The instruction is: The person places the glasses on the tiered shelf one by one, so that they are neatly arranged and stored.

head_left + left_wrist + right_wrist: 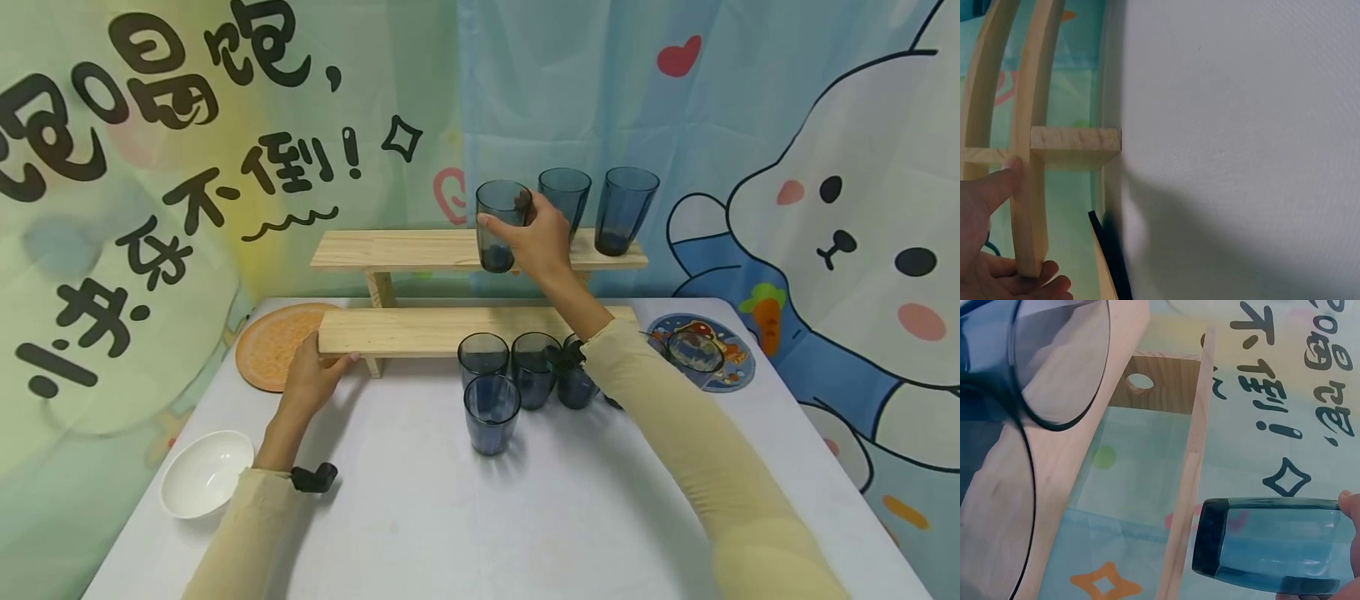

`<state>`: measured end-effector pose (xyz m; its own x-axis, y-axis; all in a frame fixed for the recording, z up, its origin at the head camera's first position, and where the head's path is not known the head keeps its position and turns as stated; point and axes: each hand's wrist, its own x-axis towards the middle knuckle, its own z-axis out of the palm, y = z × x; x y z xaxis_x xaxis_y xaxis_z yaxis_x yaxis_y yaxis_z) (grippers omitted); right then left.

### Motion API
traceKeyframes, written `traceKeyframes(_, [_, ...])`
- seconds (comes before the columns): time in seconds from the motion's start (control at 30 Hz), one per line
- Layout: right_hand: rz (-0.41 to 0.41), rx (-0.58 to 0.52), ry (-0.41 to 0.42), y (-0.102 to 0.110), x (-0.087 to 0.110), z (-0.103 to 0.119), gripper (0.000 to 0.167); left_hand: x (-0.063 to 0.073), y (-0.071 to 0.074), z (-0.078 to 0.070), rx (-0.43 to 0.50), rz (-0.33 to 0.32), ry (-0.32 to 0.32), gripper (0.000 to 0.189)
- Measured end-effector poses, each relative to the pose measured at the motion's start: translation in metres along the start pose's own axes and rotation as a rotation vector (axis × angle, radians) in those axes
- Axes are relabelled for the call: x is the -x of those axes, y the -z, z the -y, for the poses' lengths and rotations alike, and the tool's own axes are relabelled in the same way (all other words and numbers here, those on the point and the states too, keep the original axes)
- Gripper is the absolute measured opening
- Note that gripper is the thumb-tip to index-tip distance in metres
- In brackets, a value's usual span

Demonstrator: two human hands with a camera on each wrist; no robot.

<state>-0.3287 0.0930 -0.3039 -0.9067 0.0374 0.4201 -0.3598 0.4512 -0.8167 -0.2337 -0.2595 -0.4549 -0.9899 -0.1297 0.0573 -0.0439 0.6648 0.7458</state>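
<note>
Your right hand (543,237) pinches a blue glass (495,246) between thumb and fingers at the front edge of the upper shelf (405,248), left of two more glasses (626,208) near its right end; whether its base touches the wood, you cannot tell. Your left hand (309,375) grips the lower shelf (405,329) by its left end, fingers curled round it. Other glasses (492,421) stand on the tabletop (420,500) before that shelf, and a white bowl (207,473) sits by the tabletop's left edge.

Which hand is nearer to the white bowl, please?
The left hand. It grips the left end of the lower shelf, beyond the white bowl and to its right; the right hand holds a glass at the upper shelf, farther away.
</note>
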Motion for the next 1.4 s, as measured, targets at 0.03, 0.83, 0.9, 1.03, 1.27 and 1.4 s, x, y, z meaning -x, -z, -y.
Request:
traceKeyframes(0.03, [-0.005, 0.003, -0.006, -0.002, -0.002, 0.001, 0.052, 0.000, 0.000, 0.000, 0.000, -0.001, 0.000, 0.088])
traceKeyframes(0.83, [-0.080, -0.011, -0.124, -0.032, -0.028, 0.003, 0.087, 0.000, 0.001, 0.001, 0.009, -0.002, -0.001, 0.087])
traceKeyframes(0.9, [-0.081, -0.013, -0.134, -0.034, -0.029, 0.002, 0.088, 0.000, 0.001, 0.001, 0.008, 0.002, 0.003, 0.087])
traceKeyframes(1.03, [-0.076, -0.019, -0.145, -0.035, -0.031, 0.002, 0.089, 0.000, 0.001, 0.000, 0.007, 0.007, 0.012, 0.088])
traceKeyframes(1.27, [-0.037, -0.004, -0.175, -0.035, -0.031, 0.001, 0.092, 0.000, 0.001, 0.000, 0.009, 0.007, 0.013, 0.087])
traceKeyframes(1.4, [-0.012, 0.008, -0.183, -0.034, -0.030, 0.002, 0.094, 0.000, 0.001, 0.000, 0.010, 0.007, 0.011, 0.088])
